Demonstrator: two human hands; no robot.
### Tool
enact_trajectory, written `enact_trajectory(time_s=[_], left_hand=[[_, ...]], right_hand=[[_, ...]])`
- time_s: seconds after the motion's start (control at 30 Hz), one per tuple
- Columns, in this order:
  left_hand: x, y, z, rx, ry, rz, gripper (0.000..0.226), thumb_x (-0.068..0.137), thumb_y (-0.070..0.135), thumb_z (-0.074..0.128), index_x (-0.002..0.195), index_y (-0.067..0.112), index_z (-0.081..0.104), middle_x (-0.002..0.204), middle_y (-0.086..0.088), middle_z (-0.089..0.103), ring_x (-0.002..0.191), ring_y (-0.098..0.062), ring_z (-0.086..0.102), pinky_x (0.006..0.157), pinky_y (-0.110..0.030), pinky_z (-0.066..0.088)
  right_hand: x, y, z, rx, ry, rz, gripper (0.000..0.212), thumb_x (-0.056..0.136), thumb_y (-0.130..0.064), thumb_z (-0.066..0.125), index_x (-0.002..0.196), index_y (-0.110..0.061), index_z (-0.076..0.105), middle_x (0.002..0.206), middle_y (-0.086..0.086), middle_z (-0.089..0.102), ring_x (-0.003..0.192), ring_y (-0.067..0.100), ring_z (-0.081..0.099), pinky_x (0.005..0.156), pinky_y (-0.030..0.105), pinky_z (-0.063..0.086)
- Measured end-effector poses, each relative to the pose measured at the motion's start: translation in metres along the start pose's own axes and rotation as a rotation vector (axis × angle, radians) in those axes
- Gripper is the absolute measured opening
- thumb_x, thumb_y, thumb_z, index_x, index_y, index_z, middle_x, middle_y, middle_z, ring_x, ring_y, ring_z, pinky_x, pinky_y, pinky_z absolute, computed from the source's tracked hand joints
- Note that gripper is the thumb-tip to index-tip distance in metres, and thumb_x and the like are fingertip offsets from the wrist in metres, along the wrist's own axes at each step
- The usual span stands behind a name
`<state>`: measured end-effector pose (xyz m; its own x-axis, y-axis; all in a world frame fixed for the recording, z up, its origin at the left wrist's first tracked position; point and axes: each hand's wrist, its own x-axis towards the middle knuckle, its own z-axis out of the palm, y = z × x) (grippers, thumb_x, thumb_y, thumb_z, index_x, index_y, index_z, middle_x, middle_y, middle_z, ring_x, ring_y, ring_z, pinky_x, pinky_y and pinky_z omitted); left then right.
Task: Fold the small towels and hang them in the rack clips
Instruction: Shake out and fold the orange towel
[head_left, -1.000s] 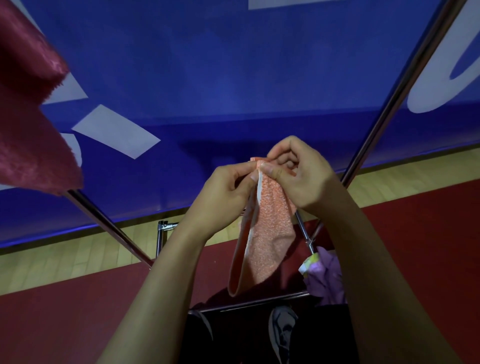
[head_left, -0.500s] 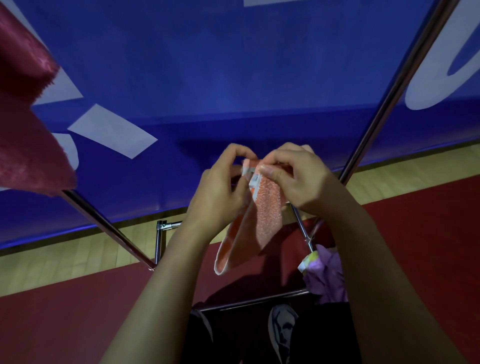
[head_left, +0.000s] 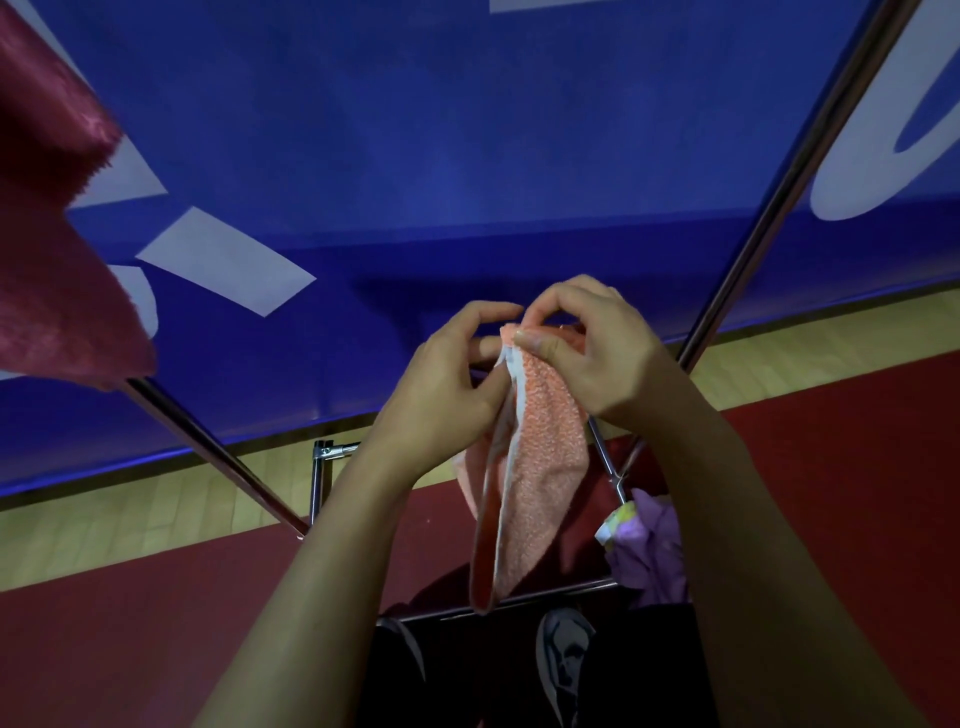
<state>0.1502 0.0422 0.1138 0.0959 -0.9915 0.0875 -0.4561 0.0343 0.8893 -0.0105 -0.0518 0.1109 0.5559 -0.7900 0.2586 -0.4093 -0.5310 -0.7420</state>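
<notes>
A small orange towel (head_left: 540, 467) with a pale edge hangs folded lengthwise in front of me. My right hand (head_left: 597, 353) pinches its top corner between thumb and fingers. My left hand (head_left: 447, 384) grips the towel's left edge just below the top, fingers curled. A dark red towel (head_left: 57, 270) hangs at the upper left, above the left rack leg. No clip is visible at the orange towel's top.
Two slanted metal rack legs (head_left: 223, 457) (head_left: 810, 176) frame the hands. A low crossbar (head_left: 519, 605) runs beneath the towel. A purple cloth (head_left: 649, 551) hangs at the lower right. Behind is a blue banner (head_left: 467, 156) over a wooden floor strip and red mat.
The towel's lower end swung up to the left, then dropped and hangs straight again. My left hand's fingers have shifted along the top edge while my right hand kept its pinch.
</notes>
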Motion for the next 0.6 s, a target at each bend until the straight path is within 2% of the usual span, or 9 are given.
enact_trajectory(time_s=[0.03, 0.07, 0.17, 0.27, 0.37, 0.5, 0.6], left_hand=[[-0.001, 0.002, -0.001, -0.046, -0.013, -0.013, 0.036, 0.104, 0.010, 0.059, 0.138, 0.022, 0.054, 0.102, 0.010, 0.080, 0.098, -0.008, 0.075, 0.094, -0.034, 0.058], [-0.002, 0.004, -0.001, -0.093, -0.024, -0.031, 0.038, 0.103, 0.007, 0.058, 0.138, 0.023, 0.054, 0.103, 0.008, 0.080, 0.099, -0.011, 0.075, 0.095, -0.036, 0.058], [-0.004, 0.008, -0.003, -0.145, -0.034, -0.059, 0.041, 0.102, 0.014, 0.063, 0.139, 0.028, 0.052, 0.103, 0.004, 0.079, 0.102, -0.017, 0.074, 0.100, -0.046, 0.056], [-0.004, 0.006, -0.004, -0.060, -0.026, -0.025, 0.052, 0.097, 0.028, 0.073, 0.142, 0.028, 0.048, 0.101, 0.005, 0.080, 0.099, -0.015, 0.075, 0.097, -0.047, 0.057], [-0.002, 0.002, -0.008, -0.001, 0.009, -0.011, 0.055, 0.094, 0.028, 0.077, 0.142, 0.029, 0.050, 0.094, 0.006, 0.080, 0.095, -0.013, 0.076, 0.094, -0.045, 0.058], [-0.004, 0.001, -0.015, 0.009, 0.067, 0.021, 0.037, 0.099, 0.023, 0.071, 0.134, 0.026, 0.060, 0.093, 0.007, 0.080, 0.092, -0.011, 0.074, 0.088, -0.035, 0.057], [-0.006, 0.000, -0.025, 0.003, 0.130, 0.029, 0.018, 0.101, 0.017, 0.067, 0.118, 0.022, 0.071, 0.100, 0.008, 0.078, 0.097, -0.006, 0.073, 0.089, -0.035, 0.057]], right_hand=[[0.000, 0.001, 0.000, 0.025, 0.005, 0.005, 0.013, 0.093, -0.038, 0.070, 0.099, -0.028, 0.064, 0.102, -0.012, 0.061, 0.102, 0.008, 0.058, 0.084, 0.019, 0.049], [0.000, 0.000, 0.000, 0.053, 0.000, 0.020, 0.015, 0.093, -0.036, 0.070, 0.102, -0.026, 0.063, 0.100, -0.011, 0.064, 0.097, 0.004, 0.062, 0.081, 0.019, 0.051], [-0.002, -0.002, -0.001, 0.091, -0.029, 0.051, 0.019, 0.093, -0.037, 0.071, 0.107, -0.025, 0.067, 0.093, -0.011, 0.071, 0.087, -0.004, 0.067, 0.073, 0.011, 0.052], [-0.002, -0.002, -0.003, 0.026, -0.036, 0.042, 0.020, 0.089, -0.047, 0.071, 0.099, -0.029, 0.072, 0.089, -0.012, 0.071, 0.085, -0.003, 0.066, 0.070, 0.011, 0.049], [-0.003, -0.003, -0.004, 0.020, -0.047, 0.066, 0.024, 0.087, -0.051, 0.072, 0.091, -0.028, 0.074, 0.081, -0.009, 0.072, 0.077, 0.002, 0.067, 0.065, 0.012, 0.050], [-0.004, 0.004, -0.010, 0.050, -0.139, 0.096, 0.027, 0.084, -0.055, 0.073, 0.093, -0.030, 0.071, 0.077, -0.009, 0.073, 0.068, 0.001, 0.066, 0.063, 0.019, 0.052], [-0.005, 0.020, -0.011, -0.110, -0.297, 0.163, 0.030, 0.080, -0.054, 0.079, 0.094, -0.029, 0.069, 0.082, -0.007, 0.072, 0.074, 0.008, 0.066, 0.072, 0.036, 0.055]])
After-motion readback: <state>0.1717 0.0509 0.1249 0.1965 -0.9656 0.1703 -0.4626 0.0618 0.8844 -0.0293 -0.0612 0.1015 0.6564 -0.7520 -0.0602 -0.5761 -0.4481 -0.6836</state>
